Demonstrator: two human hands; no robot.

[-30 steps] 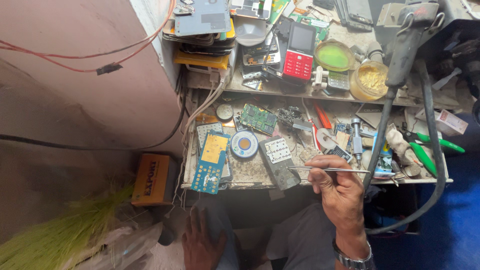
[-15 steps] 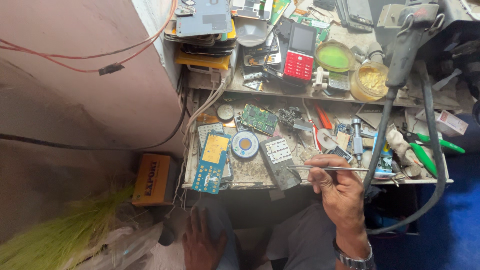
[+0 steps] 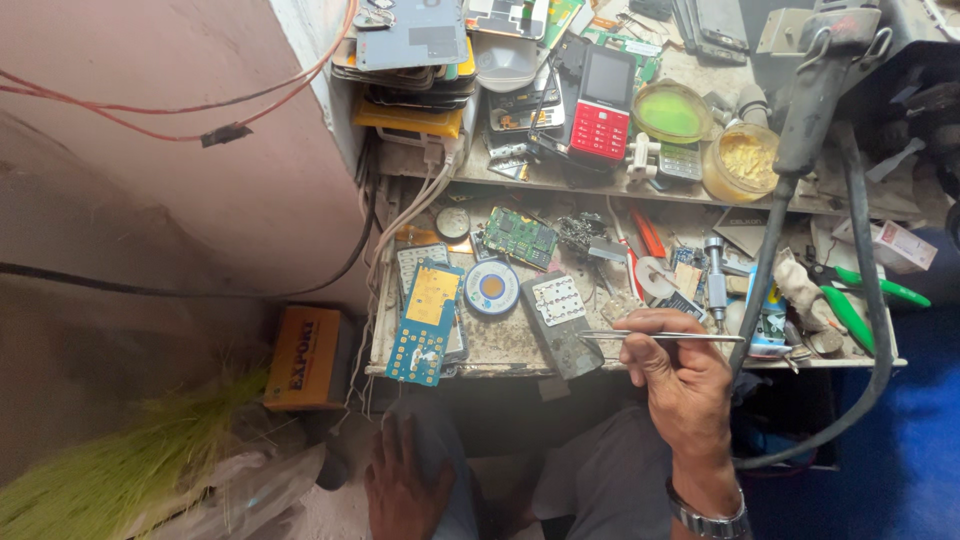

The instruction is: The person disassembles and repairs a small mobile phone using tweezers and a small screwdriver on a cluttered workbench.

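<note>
My right hand (image 3: 678, 378) pinches a pair of thin metal tweezers (image 3: 660, 336) and holds them level over the front edge of the cluttered workbench (image 3: 500, 345). Their tips point left, toward a grey phone body with a white keypad sheet (image 3: 556, 305). My left hand (image 3: 402, 490) rests low on my left knee with its fingers spread, holding nothing. To the left on the bench lie a blue and yellow circuit board (image 3: 426, 322) and a round blue solder-wire reel (image 3: 492, 288). A green circuit board (image 3: 520, 236) sits further back.
A shelf behind holds a red keypad phone (image 3: 603, 105), a green-filled dish (image 3: 672, 112), a jar of yellow paste (image 3: 744, 160) and stacked phone parts (image 3: 410, 50). Green-handled pliers (image 3: 850, 295) lie at right. A dark lamp arm with cable (image 3: 800, 130) hangs over the bench. An orange box (image 3: 305, 355) stands on the floor.
</note>
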